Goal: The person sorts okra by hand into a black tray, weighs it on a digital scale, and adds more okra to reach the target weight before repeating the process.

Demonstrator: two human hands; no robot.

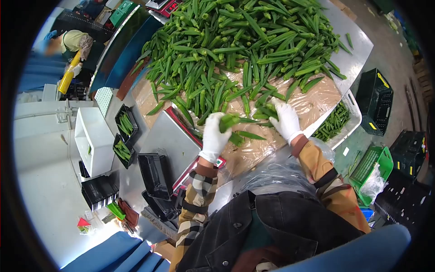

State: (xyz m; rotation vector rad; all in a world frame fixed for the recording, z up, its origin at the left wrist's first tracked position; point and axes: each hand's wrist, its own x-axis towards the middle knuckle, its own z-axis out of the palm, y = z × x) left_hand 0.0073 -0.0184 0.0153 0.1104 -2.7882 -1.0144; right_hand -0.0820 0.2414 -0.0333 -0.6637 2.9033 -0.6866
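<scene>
A large heap of green okra covers the far part of the work table, spilling onto brown paper under clear film. My left hand, in a white glove, is closed around a small bunch of okra beside the red-edged scale with a metal plate. To the right, my right hand, also gloved in white, touches okra at the near edge of the heap; its fingers are curled around several pods, partly hidden.
Black trays lie left of the scale; two smaller trays hold okra. A white basket of okra is at right, near a green crate and black crates. A co-worker is at far left.
</scene>
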